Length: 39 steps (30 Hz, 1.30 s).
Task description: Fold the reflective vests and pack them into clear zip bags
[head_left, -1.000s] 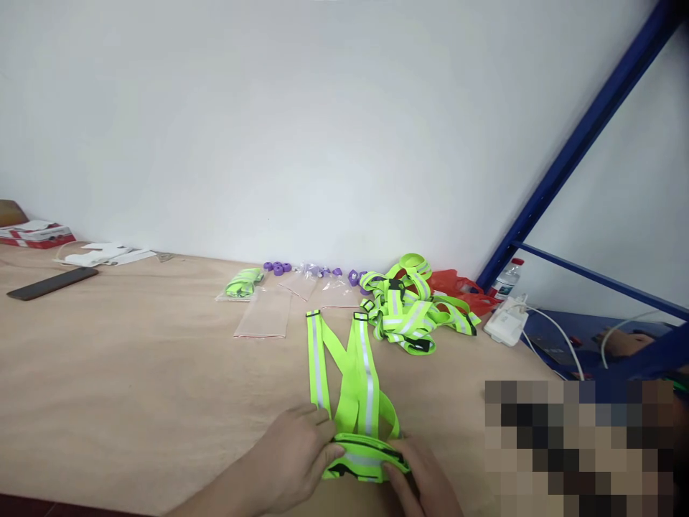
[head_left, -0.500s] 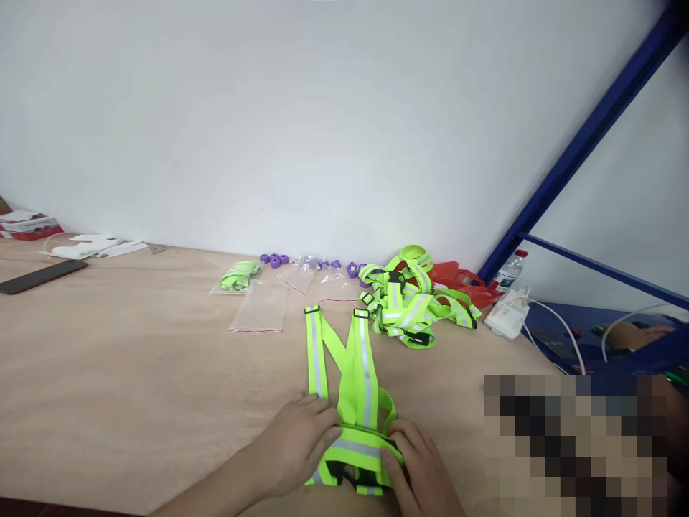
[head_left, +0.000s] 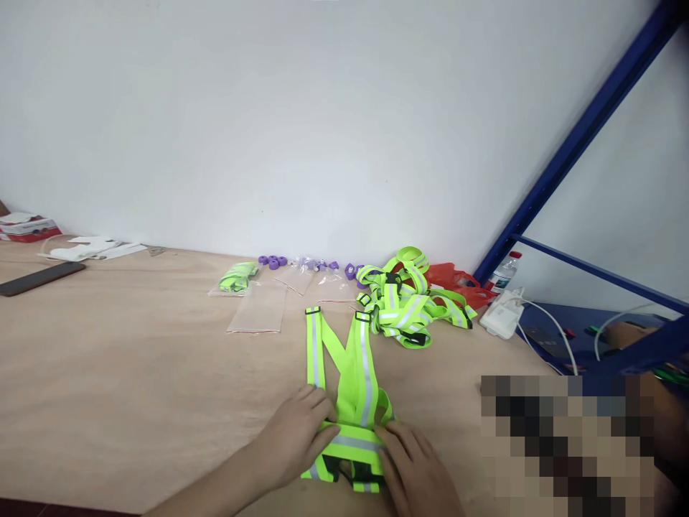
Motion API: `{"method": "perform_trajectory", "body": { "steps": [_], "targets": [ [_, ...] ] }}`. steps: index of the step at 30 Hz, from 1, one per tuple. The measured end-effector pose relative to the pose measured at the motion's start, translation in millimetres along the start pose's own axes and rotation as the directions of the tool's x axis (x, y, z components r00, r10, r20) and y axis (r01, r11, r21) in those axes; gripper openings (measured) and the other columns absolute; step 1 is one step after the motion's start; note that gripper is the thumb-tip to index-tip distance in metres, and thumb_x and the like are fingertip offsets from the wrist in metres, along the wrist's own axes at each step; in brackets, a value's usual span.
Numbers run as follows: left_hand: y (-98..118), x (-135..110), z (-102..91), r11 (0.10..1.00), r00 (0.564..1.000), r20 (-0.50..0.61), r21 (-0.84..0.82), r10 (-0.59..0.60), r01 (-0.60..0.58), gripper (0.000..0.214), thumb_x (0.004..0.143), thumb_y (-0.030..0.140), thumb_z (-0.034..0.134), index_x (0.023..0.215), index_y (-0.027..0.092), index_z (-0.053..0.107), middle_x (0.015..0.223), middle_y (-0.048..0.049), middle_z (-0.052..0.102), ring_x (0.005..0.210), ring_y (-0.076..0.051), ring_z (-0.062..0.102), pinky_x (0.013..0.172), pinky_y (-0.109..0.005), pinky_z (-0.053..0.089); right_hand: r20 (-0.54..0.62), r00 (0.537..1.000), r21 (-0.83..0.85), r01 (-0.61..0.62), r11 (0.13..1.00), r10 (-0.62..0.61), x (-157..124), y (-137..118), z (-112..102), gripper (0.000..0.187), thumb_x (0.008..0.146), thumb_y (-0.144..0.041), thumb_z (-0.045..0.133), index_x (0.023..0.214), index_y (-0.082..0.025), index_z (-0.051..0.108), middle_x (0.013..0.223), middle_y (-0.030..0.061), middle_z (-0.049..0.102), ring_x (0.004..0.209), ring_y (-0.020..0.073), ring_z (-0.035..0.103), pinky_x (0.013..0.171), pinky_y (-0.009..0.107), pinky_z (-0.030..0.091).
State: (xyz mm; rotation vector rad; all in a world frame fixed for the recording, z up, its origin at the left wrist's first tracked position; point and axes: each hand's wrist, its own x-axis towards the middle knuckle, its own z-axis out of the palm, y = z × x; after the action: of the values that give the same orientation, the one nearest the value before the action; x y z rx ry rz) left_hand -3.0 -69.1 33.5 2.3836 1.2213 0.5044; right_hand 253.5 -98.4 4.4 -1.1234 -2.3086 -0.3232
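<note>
A neon-green reflective vest (head_left: 359, 388) made of elastic straps with silver stripes lies on the table, its two shoulder straps stretching away from me. Across its near part runs a waist band, and black buckle parts show below it. My left hand (head_left: 298, 434) is closed on the left end of this band, thumb on the near side and fingers over the strap. At the band's right end, my right hand (head_left: 414, 463) presses and grips the fabric; its fingertips partly cover it. Behind lies a tangled pile of similar reflective vests (head_left: 401, 305).
Flat clear zip bags (head_left: 257, 309) and a bagged green vest (head_left: 237, 277) lie left of the pile. Several purple rolls (head_left: 273, 261) line the wall. Right are a red plastic bag (head_left: 452, 280), a bottle (head_left: 506, 271), a white charger (head_left: 502, 314) and a blue frame (head_left: 570, 154).
The waist band now lies straighter and flatter between my hands. My right hand has shifted slightly left, its fingers coming over the band's end. The view has moved a little.
</note>
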Motion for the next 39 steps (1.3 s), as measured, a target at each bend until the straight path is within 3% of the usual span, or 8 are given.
{"method": "perform_trajectory", "body": {
  "steps": [3, 5, 8, 11, 17, 27, 33, 39],
  "targets": [
    [-0.5, 0.6, -3.4, 1.000, 1.000, 0.009, -0.014, 0.001, -0.001, 0.012, 0.101, 0.027, 0.054, 0.095, 0.019, 0.061, 0.104, -0.0053, 0.062, 0.101, -0.023, 0.056, 0.085, -0.034, 0.046, 0.059, 0.998, 0.034, 0.023, 0.999, -0.025, -5.3, 5.9, -2.9, 0.030, 0.098, -0.037, 0.053, 0.121, -0.021, 0.064, 0.106, 0.0075, 0.075, 0.092, 0.0209, 0.072, 0.077, 0.029, 0.058],
    [-1.2, -1.4, -6.0, 0.999, 0.999, 0.038, -0.032, 0.025, -0.024, 0.018, 0.100, 0.037, 0.059, 0.102, 0.021, 0.064, 0.106, -0.0052, 0.063, 0.102, -0.024, 0.056, 0.087, -0.035, 0.045, 0.110, 0.993, 0.052, 0.035, 0.998, -0.040, -10.6, 9.9, -3.2, 0.051, 0.089, -0.055, 0.065, 0.126, -0.020, 0.063, 0.112, 0.0096, 0.075, 0.097, 0.0240, 0.072, 0.078, 0.030, 0.060],
    [-1.7, -7.4, -8.2, 0.996, 0.992, 0.088, -0.021, 0.086, -0.084, 0.062, 0.080, 0.063, 0.075, 0.124, 0.022, 0.062, 0.118, -0.0087, 0.062, 0.106, -0.028, 0.056, 0.089, -0.038, 0.047, 0.174, 0.984, 0.058, 0.028, 0.998, -0.037, -19.6, 13.6, 0.4, 0.076, 0.074, -0.069, 0.073, 0.130, -0.019, 0.063, 0.118, 0.0117, 0.074, 0.102, 0.0282, 0.072, 0.078, 0.033, 0.061],
    [1.3, -13.3, -8.8, 0.996, 0.987, 0.138, 0.031, 0.077, -0.082, 0.090, 0.065, 0.062, 0.086, 0.138, 0.019, 0.053, 0.127, -0.0128, 0.059, 0.110, -0.033, 0.054, 0.093, -0.043, 0.047, 0.249, 0.968, 0.072, -0.032, 0.997, 0.013, -27.9, 13.4, 6.9, 0.079, 0.073, -0.069, 0.075, 0.134, -0.020, 0.062, 0.126, 0.0128, 0.071, 0.110, 0.0306, 0.070, 0.084, 0.035, 0.060],
    [11.6, -14.7, -11.5, 1.000, 0.986, 0.165, 0.002, -0.017, 0.017, 0.069, 0.065, 0.032, 0.089, 0.127, 0.022, 0.058, 0.124, -0.0077, 0.060, 0.110, -0.031, 0.054, 0.095, -0.042, 0.046, 0.303, 0.946, 0.113, -0.158, 0.981, 0.118, -34.9, 6.7, 15.6, 0.067, 0.083, -0.054, 0.071, 0.140, -0.020, 0.059, 0.132, 0.0131, 0.067, 0.118, 0.0311, 0.065, 0.093, 0.038, 0.058],
    [11.6, -14.4, -13.8, 0.995, 0.988, 0.143, -0.072, -0.052, 0.063, 0.073, 0.061, 0.036, 0.094, 0.125, 0.025, 0.062, 0.122, -0.0045, 0.062, 0.111, -0.029, 0.055, 0.096, -0.042, 0.045, 0.096, 0.994, 0.041, -0.053, 0.998, 0.048, -23.2, 0.3, 7.9, 0.059, 0.084, -0.057, 0.070, 0.128, -0.019, 0.060, 0.117, 0.0109, 0.074, 0.102, 0.0266, 0.072, 0.081, 0.032, 0.061],
    [8.5, -20.6, -9.7, 0.997, 0.990, 0.135, -0.068, -0.036, 0.045, 0.081, 0.065, 0.037, 0.092, 0.138, 0.027, 0.056, 0.133, -0.0060, 0.059, 0.117, -0.030, 0.053, 0.101, -0.041, 0.045, -0.006, 1.000, -0.031, 0.019, 0.999, -0.019, -18.2, -0.6, 5.7, 0.058, 0.087, -0.065, 0.063, 0.120, -0.017, 0.062, 0.108, 0.0097, 0.076, 0.093, 0.0244, 0.074, 0.074, 0.030, 0.060],
    [8.3, -22.1, -10.5, 0.997, 0.983, 0.181, -0.061, -0.026, 0.038, 0.084, 0.073, 0.064, 0.080, 0.142, 0.024, 0.055, 0.134, -0.0107, 0.059, 0.119, -0.032, 0.052, 0.101, -0.045, 0.044, 0.016, 1.000, 0.007, -0.001, 1.000, 0.001, -23.2, 0.6, 9.6, 0.065, 0.080, -0.074, 0.065, 0.113, -0.018, 0.064, 0.105, 0.0102, 0.076, 0.092, 0.0253, 0.074, 0.073, 0.031, 0.059]
  ]
}}
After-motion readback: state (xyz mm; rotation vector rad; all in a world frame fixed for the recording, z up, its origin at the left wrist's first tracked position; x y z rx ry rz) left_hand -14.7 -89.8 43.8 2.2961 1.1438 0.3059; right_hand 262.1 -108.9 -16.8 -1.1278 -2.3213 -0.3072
